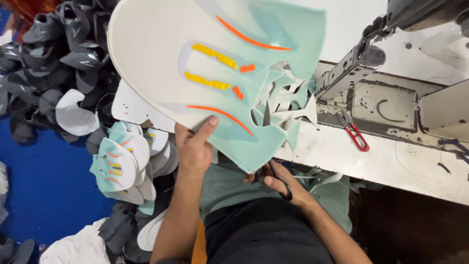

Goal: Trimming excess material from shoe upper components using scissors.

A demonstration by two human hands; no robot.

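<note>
Overhead, mint-white shoe panel (195,63) pinched by left hand (193,146); right hand (278,183) grips scissors (273,171) beneath.

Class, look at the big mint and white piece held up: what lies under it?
Under the mint and white piece show the left hand, the right hand with scissors, and mint offcuts. The scissor blades are mostly covered.

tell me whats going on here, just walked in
A person holds up a white and mint shoe-upper panel with orange and yellow marks, gripping its lower edge with the left hand. The right hand works black-handled scissors at the panel's cut-out edge. A stack of matching panels and a heap of dark grey pieces lie to the left. Red-handled snips rest on the sewing machine table.
</note>
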